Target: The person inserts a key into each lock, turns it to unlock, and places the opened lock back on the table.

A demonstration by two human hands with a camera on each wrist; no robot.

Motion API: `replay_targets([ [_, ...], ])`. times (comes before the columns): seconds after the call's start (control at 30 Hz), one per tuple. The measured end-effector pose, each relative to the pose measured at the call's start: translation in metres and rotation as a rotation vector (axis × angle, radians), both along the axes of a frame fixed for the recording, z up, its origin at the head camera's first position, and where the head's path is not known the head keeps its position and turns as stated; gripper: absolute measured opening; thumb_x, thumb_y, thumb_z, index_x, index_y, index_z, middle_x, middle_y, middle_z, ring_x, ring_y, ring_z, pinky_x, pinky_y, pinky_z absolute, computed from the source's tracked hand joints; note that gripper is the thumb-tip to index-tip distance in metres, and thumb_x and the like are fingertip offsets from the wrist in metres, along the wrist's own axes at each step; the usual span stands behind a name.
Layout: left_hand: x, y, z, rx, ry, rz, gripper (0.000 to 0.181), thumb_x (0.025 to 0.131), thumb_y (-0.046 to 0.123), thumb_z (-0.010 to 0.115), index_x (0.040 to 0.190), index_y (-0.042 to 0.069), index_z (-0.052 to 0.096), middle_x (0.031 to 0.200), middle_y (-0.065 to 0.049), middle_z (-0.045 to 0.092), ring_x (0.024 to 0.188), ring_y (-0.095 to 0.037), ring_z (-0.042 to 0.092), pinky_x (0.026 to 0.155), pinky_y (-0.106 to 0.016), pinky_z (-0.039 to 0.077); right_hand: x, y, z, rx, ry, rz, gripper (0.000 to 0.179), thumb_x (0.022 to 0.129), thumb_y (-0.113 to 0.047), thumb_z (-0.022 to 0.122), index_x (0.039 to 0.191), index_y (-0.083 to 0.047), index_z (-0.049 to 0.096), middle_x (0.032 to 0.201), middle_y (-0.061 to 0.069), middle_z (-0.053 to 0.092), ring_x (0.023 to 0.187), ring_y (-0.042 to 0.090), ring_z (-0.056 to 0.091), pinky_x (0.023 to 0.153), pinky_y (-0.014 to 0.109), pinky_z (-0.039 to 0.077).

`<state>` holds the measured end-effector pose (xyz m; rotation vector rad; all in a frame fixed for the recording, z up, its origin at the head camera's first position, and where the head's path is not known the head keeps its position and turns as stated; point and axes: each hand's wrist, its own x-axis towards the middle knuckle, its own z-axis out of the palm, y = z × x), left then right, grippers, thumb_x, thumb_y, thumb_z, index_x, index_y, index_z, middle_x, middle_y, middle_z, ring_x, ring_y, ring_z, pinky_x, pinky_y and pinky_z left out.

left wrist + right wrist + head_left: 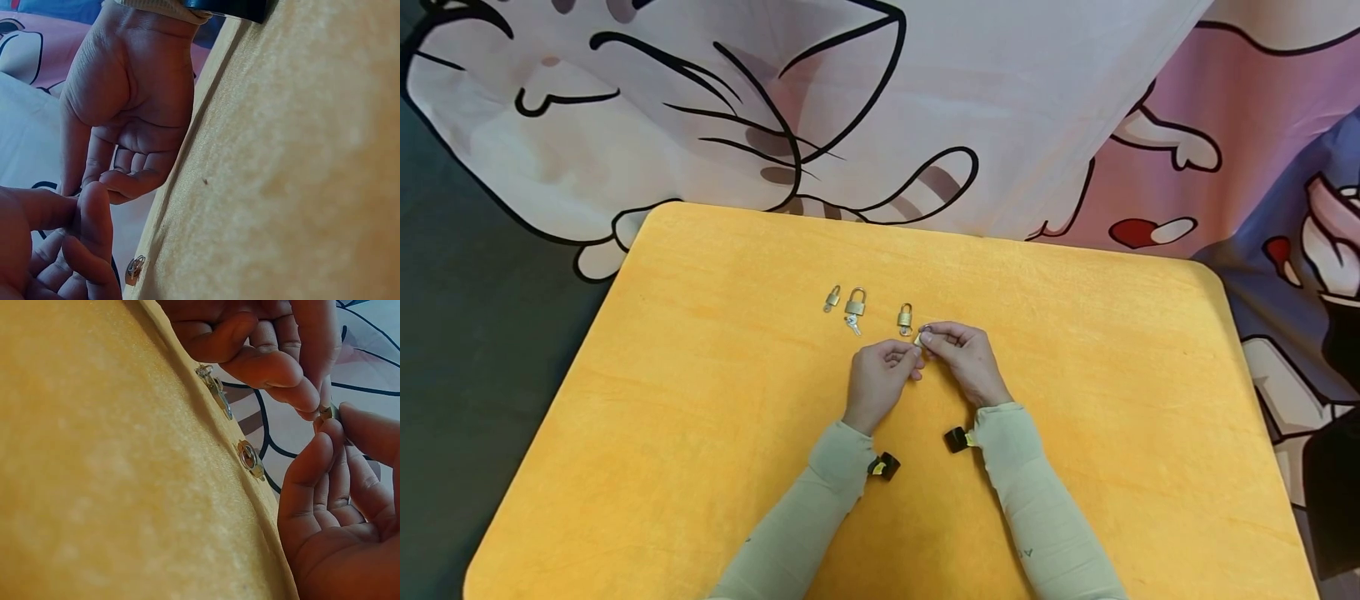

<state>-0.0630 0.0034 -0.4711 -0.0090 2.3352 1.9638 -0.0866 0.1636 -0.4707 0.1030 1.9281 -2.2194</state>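
Note:
A small brass padlock (330,414) is pinched between the thumb and fingertips of my right hand (966,360). My left hand (878,377) meets it from the left, thumb and forefinger pinching a thin pale key (325,392) at the padlock's end. Fingertips hide most of both. Just beyond the hands, another brass padlock (905,317) lies on the table with its shackle pointing away. Farther left lie a larger padlock (855,307) with keys (853,323) attached and a smaller padlock (832,297).
The yellow table (700,417) extends around both hands. A curtain with cartoon cats (1000,100) hangs beyond its far edge. Black wrist cameras (956,439) sit at both sleeve cuffs. A dark object (1332,492) stands off the right edge.

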Motion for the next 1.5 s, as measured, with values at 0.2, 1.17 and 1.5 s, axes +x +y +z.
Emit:
replay_targets([
  [0.2, 0.0003, -0.0002, 0.0007, -0.016, 0.014, -0.002, 0.013, 0.094, 0.015, 0.072, 0.091, 0.003, 0.076, 0.073, 0.000, 0.073, 0.062, -0.013, 0.070, 0.058, -0.026, 0.055, -0.0006, 0.0000, -0.0006, 0.023, 0.005, 0.000, 0.028, 0.095, -0.003, 0.069, 0.116, 0.015, 0.067, 0.112, 0.028, 0.069, 0.079, 0.010, 0.069, 0.072, 0.024, 0.057],
  [1.17, 0.0018, -0.0003, -0.0014, -0.127, 0.107, 0.010, 0.012, 0.092, 0.015, 0.074, 0.083, 0.009, 0.076, 0.069, 0.006, 0.071, 0.054, -0.007, 0.064, 0.049, -0.026, 0.051, -0.0001, 0.0010, -0.0004, 0.162, 0.019, 0.015, 0.027, 0.095, -0.012, 0.072, 0.109, 0.011, 0.072, 0.086, 0.005, 0.074, 0.071, 0.013, 0.065, 0.066, 0.024, 0.055],
  [1.5, 0.0025, -0.0006, -0.0006, -0.147, 0.125, 0.014, 0.011, 0.092, 0.014, 0.074, 0.083, 0.007, 0.076, 0.068, 0.005, 0.071, 0.054, -0.007, 0.064, 0.050, -0.025, 0.052, 0.0007, 0.0003, -0.0008, 0.182, 0.014, 0.005, 0.026, 0.094, -0.012, 0.072, 0.110, 0.009, 0.073, 0.089, 0.005, 0.074, 0.072, 0.013, 0.065, 0.066, 0.025, 0.055],
])
